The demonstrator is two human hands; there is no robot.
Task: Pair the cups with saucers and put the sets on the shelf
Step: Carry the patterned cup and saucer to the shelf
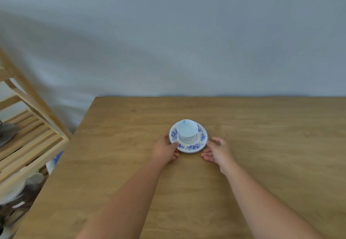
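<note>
A white cup (187,130) sits on a white saucer (192,147) ringed with blue flowers, centre frame, on a light-brown wood-grain table (262,145); the wall (187,32) is grey-blue.

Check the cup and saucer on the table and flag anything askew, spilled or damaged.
Only one small thing: the cup stands upright but off-centre on the saucer, toward its far rim. No spill or chip shows. The left hand touches the saucer's edge.

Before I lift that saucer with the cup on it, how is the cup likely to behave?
The cup only sits loose on the saucer, so it could probably slide or tip if the saucer tilts. Both look like glazed china, likely slippery and fragile. Lifting level with both hands, left and right, seems safest.
</note>
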